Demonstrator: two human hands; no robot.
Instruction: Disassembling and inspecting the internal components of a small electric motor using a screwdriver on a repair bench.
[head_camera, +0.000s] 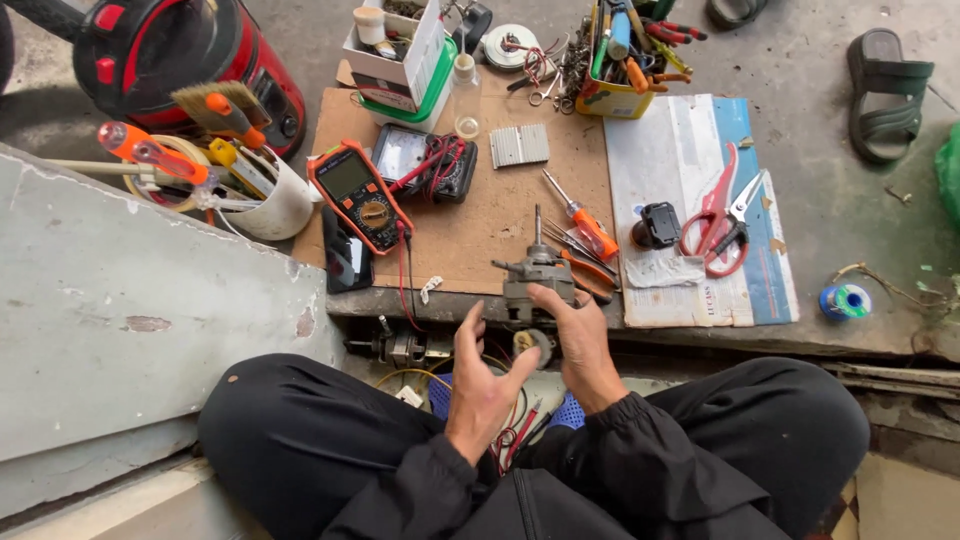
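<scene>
A small electric motor (538, 283) is held at the near edge of a cluttered cardboard work mat (500, 215) by a seated person.

At the far left a red and black vacuum-like canister (190, 60) is seen, with a white cup of brushes and screwdrivers (262, 200) just beside it. On the mat an orange multimeter (360, 195) is laid, its red lead trailing toward the near edge, and to the right red-handled scissors (715, 215) are set on a sheet of packaging. The motor, shaft upright, is grasped from the right side by the right hand (580, 335). The left hand (485, 385) is held open, fingers spread, gripping nothing, just below the motor. An orange-handled screwdriver (585, 225) is placed just beside the motor.
</scene>
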